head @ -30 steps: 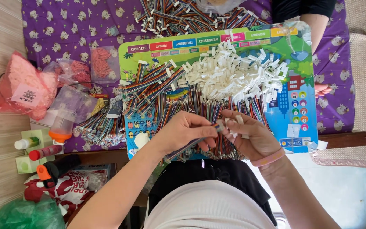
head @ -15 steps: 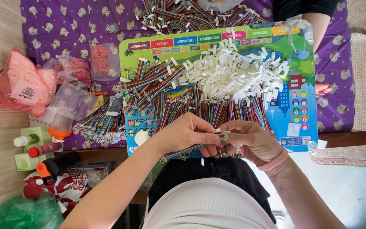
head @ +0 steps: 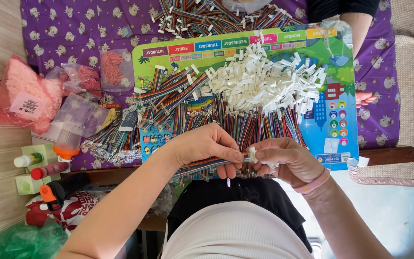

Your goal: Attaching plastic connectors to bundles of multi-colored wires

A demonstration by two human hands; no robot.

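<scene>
My left hand (head: 208, 145) pinches a flat multicoloured ribbon cable (head: 202, 164) near its end. My right hand (head: 286, 158) holds a small white plastic connector (head: 251, 154) against that cable end; the two hands meet over the near edge of a colourful printed board (head: 334, 127). A heap of white connectors (head: 259, 84) lies in the middle of the board. Rows of multicoloured cables (head: 259, 124) are spread below the heap, just beyond my hands.
Another person's hand (head: 364, 98) and arm rest at the board's right edge. More finished cables (head: 216, 17) pile at the top. A pink bag (head: 22, 100), clear bags (head: 116, 69), bottles (head: 41, 165) and a green bag (head: 22, 240) sit at the left on the purple cloth (head: 63, 33).
My hands have come together: the right hand brought a white connector to the cable end held by the left hand. The cable now points straight into it.
</scene>
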